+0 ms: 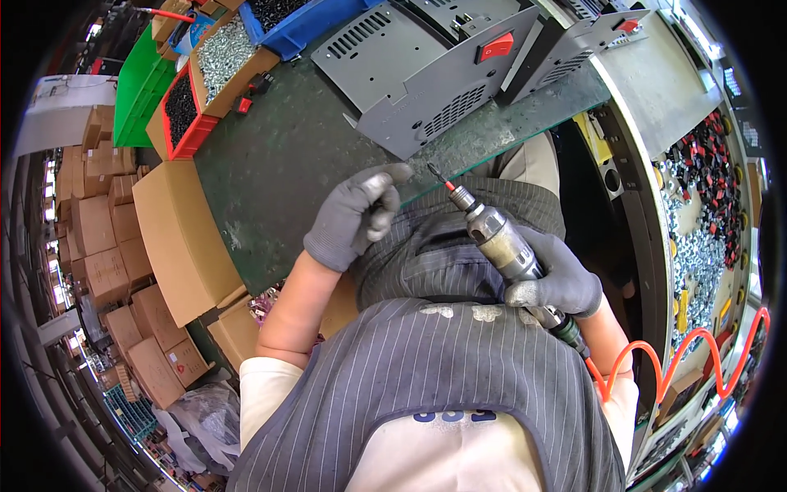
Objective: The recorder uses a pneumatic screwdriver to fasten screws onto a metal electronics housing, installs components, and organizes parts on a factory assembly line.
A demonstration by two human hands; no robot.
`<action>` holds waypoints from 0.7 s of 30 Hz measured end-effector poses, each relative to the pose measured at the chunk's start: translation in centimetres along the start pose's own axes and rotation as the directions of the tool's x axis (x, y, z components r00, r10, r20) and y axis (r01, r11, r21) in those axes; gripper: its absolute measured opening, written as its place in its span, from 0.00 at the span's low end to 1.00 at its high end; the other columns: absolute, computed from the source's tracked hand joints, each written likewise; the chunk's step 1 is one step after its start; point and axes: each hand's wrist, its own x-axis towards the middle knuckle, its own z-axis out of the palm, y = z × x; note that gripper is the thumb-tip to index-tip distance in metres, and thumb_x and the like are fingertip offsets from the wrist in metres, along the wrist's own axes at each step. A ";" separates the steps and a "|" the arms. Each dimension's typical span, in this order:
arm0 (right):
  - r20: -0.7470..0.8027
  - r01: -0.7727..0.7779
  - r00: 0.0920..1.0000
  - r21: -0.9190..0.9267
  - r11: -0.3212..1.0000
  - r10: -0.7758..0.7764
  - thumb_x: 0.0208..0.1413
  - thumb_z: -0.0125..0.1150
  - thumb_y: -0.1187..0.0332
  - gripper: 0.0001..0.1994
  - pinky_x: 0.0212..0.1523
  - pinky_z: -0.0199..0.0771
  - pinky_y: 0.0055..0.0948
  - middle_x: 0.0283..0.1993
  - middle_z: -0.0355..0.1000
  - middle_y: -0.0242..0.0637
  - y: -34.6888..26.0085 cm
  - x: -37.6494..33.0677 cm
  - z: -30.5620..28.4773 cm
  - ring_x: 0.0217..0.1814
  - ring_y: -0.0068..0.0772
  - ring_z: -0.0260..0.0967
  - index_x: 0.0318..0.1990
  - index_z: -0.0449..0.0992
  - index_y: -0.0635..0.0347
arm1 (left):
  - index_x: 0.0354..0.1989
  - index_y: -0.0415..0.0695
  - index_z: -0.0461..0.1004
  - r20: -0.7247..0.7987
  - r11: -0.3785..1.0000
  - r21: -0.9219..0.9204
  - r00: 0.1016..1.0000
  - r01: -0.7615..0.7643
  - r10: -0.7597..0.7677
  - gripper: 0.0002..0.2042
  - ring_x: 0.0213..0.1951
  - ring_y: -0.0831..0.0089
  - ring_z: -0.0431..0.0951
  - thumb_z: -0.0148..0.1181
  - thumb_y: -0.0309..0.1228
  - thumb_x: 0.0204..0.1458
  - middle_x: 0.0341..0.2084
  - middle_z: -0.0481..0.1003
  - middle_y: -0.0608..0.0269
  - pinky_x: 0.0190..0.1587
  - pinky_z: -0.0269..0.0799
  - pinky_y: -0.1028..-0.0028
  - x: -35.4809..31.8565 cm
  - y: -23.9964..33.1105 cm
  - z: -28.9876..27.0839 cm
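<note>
Right of centre, the right hand [561, 277] has its fingers closed around a driver [502, 239], bit [439, 175] pointing up-left. Just left of that tip, the left hand [348, 220] is half-curled; whether it pinches anything, I can't tell. A grey casing [443, 94] stands top centre.

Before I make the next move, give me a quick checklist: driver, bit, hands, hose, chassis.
1. Pneumatic screwdriver gripped in the right hand: ok.
2. Bit fitted at its nose: ok.
3. Screw on the bit's tip: cannot tell, too small.
4. Left hand gripping the nearer grey metal chassis: not ok, only near its corner.
5. Coiled orange air hose running to the screwdriver's tail: ok.
6. Red rocker switch in the chassis panel: ok.
</note>
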 end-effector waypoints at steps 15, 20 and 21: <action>-0.087 0.178 0.978 -0.116 0.977 -0.188 0.28 0.74 0.53 0.40 0.33 0.68 0.21 0.31 0.69 0.32 1.2 -1.3 -0.8 0.29 0.22 0.66 0.50 0.67 0.69 | 0.43 0.38 0.67 0.076 0.982 -0.190 0.997 0.014 0.000 0.11 0.14 0.84 0.56 0.44 0.32 0.59 0.18 0.64 0.68 0.15 0.51 0.85 2.6 -1.5 3.4; 0.033 0.107 0.994 -0.204 0.973 -0.102 0.36 0.72 0.55 0.39 0.53 0.65 0.32 0.44 0.71 0.40 0.0 -1.8 -1.2 0.47 0.31 0.68 0.56 0.64 0.65 | 0.46 0.34 0.66 0.171 0.983 -0.163 0.979 -0.082 0.110 0.12 0.12 0.84 0.55 0.43 0.28 0.58 0.15 0.63 0.69 0.13 0.52 0.84 3.3 -1.6 3.9; 0.033 0.109 0.994 -0.203 0.973 -0.105 0.36 0.72 0.55 0.39 0.53 0.65 0.32 0.44 0.71 0.40 -0.1 -1.9 -1.2 0.47 0.31 0.68 0.56 0.64 0.65 | 0.46 0.34 0.66 0.172 0.984 -0.161 0.979 -0.083 0.111 0.12 0.12 0.84 0.55 0.43 0.28 0.58 0.15 0.63 0.69 0.13 0.52 0.84 3.2 -1.6 4.2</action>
